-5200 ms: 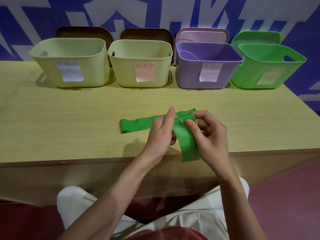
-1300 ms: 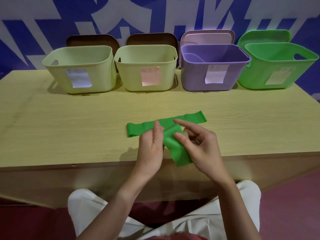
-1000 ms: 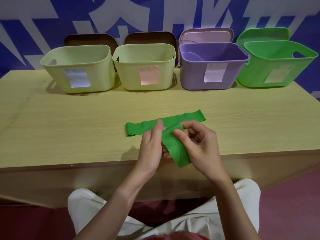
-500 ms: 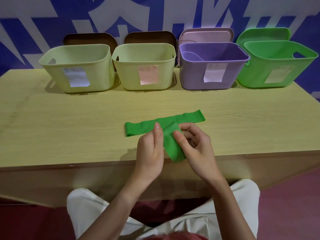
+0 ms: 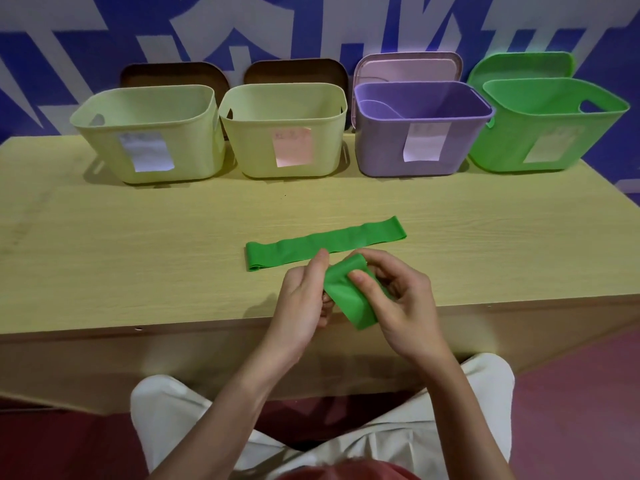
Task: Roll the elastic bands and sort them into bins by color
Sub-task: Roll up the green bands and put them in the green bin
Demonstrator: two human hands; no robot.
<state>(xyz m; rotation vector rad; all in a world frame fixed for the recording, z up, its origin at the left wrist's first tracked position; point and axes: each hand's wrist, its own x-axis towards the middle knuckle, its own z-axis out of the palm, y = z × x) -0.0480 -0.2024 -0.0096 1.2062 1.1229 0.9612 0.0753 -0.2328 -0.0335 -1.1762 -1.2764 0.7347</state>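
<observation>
Here, flat green band (image 5: 325,243) lying left-right, hands (image 5: 304,299) rolling another (image 5: 349,299)

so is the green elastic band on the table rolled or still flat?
Flat: the green elastic band on the table lies spread out lengthwise, untouched, beyond both hands.

Blue-white patterned wall (image 5: 311,26), wooden table (image 5: 138,244), seemingly reddish floor (image 5: 571,393).
</observation>
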